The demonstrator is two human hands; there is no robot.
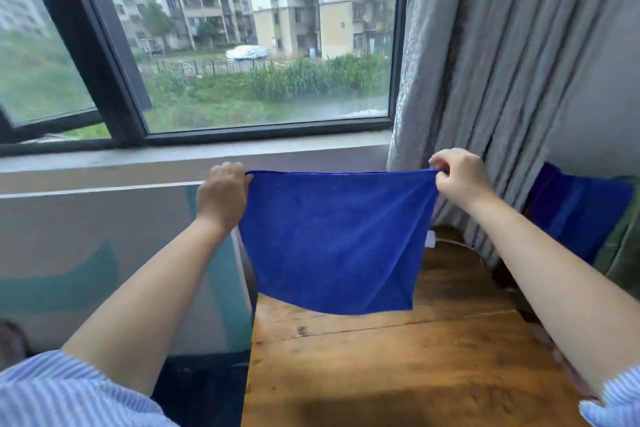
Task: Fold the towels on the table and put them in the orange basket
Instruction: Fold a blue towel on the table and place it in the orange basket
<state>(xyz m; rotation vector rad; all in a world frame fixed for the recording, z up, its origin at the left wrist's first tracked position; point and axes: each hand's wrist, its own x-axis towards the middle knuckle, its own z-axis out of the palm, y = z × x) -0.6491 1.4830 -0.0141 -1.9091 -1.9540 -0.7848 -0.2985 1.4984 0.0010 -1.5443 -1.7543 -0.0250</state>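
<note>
A blue towel (337, 239) hangs spread out in the air above the wooden table (408, 364). My left hand (221, 194) pinches its upper left corner. My right hand (459, 175) pinches the upper right corner, so the top edge is stretched straight between them. The towel's lower edge hangs loose just above the table top. More blue cloth (578, 211) lies at the right, beyond my right forearm. The orange basket is not in view.
A grey curtain (502, 62) hangs behind the table at the right. A window (259, 35) and its sill fill the back. A white and teal panel (114, 263) stands left of the table. A white cable (457, 243) lies at the table's far edge.
</note>
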